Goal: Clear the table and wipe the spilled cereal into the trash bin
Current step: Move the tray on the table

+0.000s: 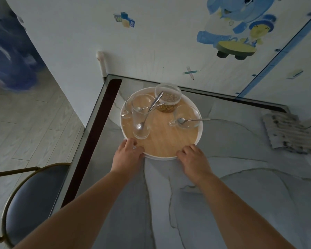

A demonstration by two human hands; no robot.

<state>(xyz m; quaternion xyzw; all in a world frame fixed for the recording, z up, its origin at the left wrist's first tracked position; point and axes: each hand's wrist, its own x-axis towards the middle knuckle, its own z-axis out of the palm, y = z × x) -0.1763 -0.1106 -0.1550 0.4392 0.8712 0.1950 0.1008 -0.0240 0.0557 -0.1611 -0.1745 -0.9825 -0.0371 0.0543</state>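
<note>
A round wooden tray (pixel 162 141) with a white rim rests on the grey marble table (pixel 241 186) near its far left corner. On the tray stand a tall glass (pixel 140 121) with a spoon in it, a glass cup (pixel 187 116) holding another spoon, a smaller glass (pixel 127 109) at the left, and a glass bowl of cereal (pixel 168 98) at the back. My left hand (pixel 127 153) grips the tray's near left rim. My right hand (pixel 194 158) grips the near right rim.
A crumpled grey cloth (pixel 287 130) lies on the table at the right, near the wall. A dark round stool (pixel 32 203) stands to the left of the table on the wooden floor. The wall with cartoon stickers runs right behind the tray.
</note>
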